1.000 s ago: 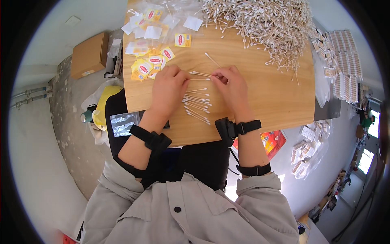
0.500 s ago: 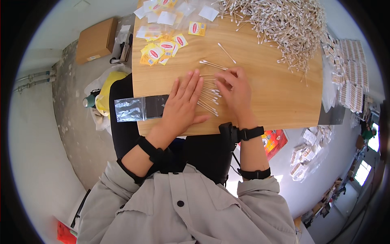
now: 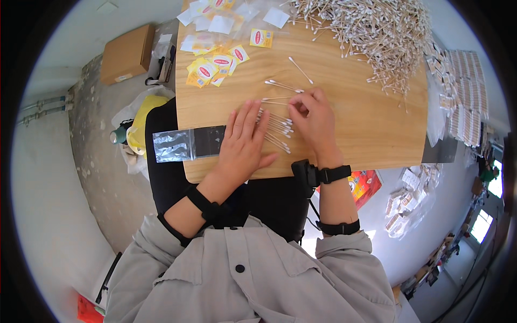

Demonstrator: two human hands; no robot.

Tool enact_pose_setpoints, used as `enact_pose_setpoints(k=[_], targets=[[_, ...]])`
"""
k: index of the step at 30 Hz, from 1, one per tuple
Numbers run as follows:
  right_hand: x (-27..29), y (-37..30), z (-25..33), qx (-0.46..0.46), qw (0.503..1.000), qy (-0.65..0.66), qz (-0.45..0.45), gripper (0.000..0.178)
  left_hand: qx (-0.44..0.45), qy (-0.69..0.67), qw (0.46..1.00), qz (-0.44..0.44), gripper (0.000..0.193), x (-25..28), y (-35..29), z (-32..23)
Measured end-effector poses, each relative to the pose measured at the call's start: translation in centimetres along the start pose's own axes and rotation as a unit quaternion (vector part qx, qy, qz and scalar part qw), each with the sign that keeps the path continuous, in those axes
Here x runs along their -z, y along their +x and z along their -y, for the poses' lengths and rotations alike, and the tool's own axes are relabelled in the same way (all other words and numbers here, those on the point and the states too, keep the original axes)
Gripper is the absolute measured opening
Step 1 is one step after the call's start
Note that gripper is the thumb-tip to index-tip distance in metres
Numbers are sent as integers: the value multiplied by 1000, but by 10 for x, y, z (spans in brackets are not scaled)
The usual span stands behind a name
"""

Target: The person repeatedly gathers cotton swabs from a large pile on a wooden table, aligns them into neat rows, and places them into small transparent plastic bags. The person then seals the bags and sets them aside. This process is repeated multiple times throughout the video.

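On a small wooden table (image 3: pixel 371 134), my left hand (image 3: pixel 243 142) lies flat, palm down and fingers spread, just left of a small row of cotton swabs (image 3: pixel 278 129). My right hand (image 3: pixel 314 118) rests on the right side of that row, fingers curled over the swab ends; whether it pinches any I cannot tell. A few loose swabs (image 3: pixel 285 86) lie just beyond the hands. A clear plastic bag (image 3: pixel 188 144) hangs over the table's left front edge beside my left hand.
A big heap of cotton swabs (image 3: pixel 371 32) fills the far right of the table. Yellow and red sachets (image 3: pixel 215 62) and clear packets (image 3: pixel 221 24) lie far left. On the floor stand a cardboard box (image 3: pixel 126 54) and a yellow bag (image 3: pixel 142 116); packed strips (image 3: pixel 463 102) lie right.
My left hand slid down and left off the swab row and now lies flat beside it. The clear plastic bag has come into view at the table's left edge.
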State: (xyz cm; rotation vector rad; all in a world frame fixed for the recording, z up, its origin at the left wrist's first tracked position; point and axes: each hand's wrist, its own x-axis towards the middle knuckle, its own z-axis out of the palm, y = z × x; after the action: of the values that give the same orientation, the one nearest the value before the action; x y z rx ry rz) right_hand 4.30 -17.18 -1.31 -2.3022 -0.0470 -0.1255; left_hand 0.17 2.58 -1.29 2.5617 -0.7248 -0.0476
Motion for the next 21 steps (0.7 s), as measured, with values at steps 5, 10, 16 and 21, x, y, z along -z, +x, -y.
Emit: enact_pose_setpoints(k=[5,10,16,21], targets=[[1,4,0,-38,993,32,-110,14,34,1,999,-10,107,6,10,0],[1,8,-5,-24,999,-20,1,16,32,-6,999,-29,116,10,22,8],[-4,17,-13,-54,987,37,-147,12,-19,-39,999,8,116,11,39,14],[2,31,-12,-71,992,-43,-91,8,-42,7,997,57,113,6,37,7]])
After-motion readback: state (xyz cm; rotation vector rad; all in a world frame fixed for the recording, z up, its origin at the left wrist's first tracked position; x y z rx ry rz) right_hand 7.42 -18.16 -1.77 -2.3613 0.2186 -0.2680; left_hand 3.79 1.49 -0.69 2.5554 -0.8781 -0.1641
